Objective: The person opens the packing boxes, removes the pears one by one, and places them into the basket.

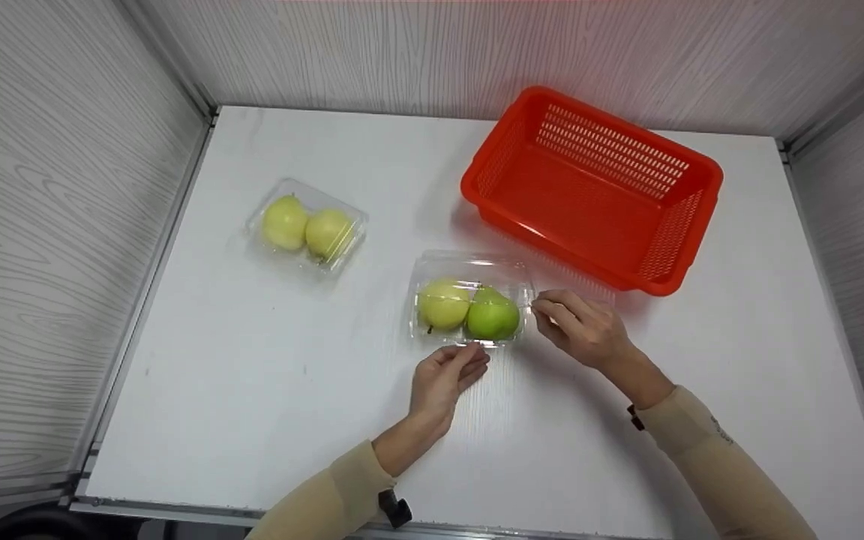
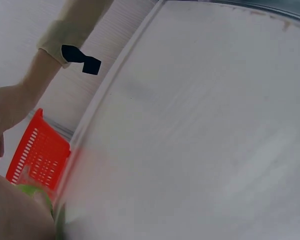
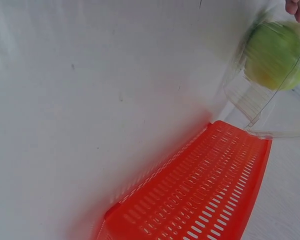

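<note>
A clear plastic clamshell box [image 1: 424,265] in the middle of the table holds a round pale yellow fruit [image 1: 444,304] and a green pear [image 1: 493,315]. Its lid stands raised, hinged at the back. My right hand [image 1: 586,330] pinches the lid's right edge with thumb and fingertips. At the box's front edge, my left hand [image 1: 438,382] touches the rim with loosely extended fingers. In the right wrist view, the lid edge [image 3: 277,135] shows beside the green pear [image 3: 275,55], with only slivers of the right fingers at the frame's edge.
Behind and to the right stands a red perforated basket [image 1: 574,202], close to the box. Farther back on the left sits another clear clamshell box [image 1: 317,196] with two pale yellow fruits [image 1: 286,223] inside. Wood-grain panels [image 1: 394,56] border the white table [image 1: 252,390] behind and at both sides.
</note>
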A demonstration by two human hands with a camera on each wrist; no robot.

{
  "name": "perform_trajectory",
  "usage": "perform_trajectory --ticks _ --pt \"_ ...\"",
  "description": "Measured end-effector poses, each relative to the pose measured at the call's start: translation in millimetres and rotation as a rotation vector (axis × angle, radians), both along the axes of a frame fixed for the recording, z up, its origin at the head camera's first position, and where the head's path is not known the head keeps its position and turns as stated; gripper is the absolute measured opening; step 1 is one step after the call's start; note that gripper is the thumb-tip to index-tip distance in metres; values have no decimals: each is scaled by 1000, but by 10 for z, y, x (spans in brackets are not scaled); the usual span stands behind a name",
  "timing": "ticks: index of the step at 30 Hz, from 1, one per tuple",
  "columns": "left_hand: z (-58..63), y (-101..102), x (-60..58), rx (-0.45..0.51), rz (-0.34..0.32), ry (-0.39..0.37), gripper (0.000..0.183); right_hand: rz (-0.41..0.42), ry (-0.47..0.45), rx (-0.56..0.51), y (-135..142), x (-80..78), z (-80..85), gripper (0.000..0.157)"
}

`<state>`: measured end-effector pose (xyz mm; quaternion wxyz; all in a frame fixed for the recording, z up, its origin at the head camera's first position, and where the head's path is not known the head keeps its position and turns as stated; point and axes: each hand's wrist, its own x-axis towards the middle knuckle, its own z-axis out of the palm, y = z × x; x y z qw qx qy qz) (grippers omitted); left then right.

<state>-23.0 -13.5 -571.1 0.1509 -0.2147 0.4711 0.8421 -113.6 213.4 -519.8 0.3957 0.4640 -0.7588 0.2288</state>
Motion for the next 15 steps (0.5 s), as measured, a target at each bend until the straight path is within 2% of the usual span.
perform_trajectory --ticks 9,15 --pt "37 -182 -13 -10 98 -8 23 -14 -47 -109 -30 -66 19 7" --pt "23 -261 -59 -27 142 -25 14 -36 -78 -165 -62 -108 37 7"
